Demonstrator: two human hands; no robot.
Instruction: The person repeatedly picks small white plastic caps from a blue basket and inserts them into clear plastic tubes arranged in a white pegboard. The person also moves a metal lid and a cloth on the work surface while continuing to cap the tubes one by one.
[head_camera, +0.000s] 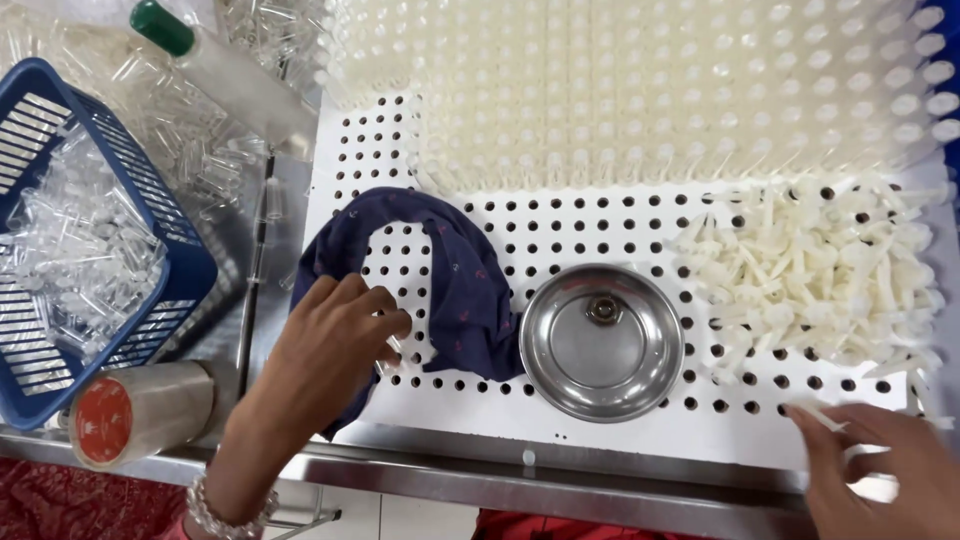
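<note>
My left hand (325, 345) rests on the white perforated board (600, 225) at the edge of a dark blue cloth (465, 280), its fingers curled around a small clear plastic piece. My right hand (885, 465) is at the board's front right corner, pinching a thin white plastic stem (815, 413). Between the hands sits a round steel bowl (600, 340) holding one small metal part. A heap of loose white stems (810, 275) lies at the right. Upright white stems (650, 80) fill the board's far rows.
A blue plastic basket (150, 230) full of clear tubes stands at the left, with more clear tubes and a green-capped bottle (215, 70) behind it. A roll of tape (140, 410) lies at the front left. The steel table edge (520, 480) runs along the front.
</note>
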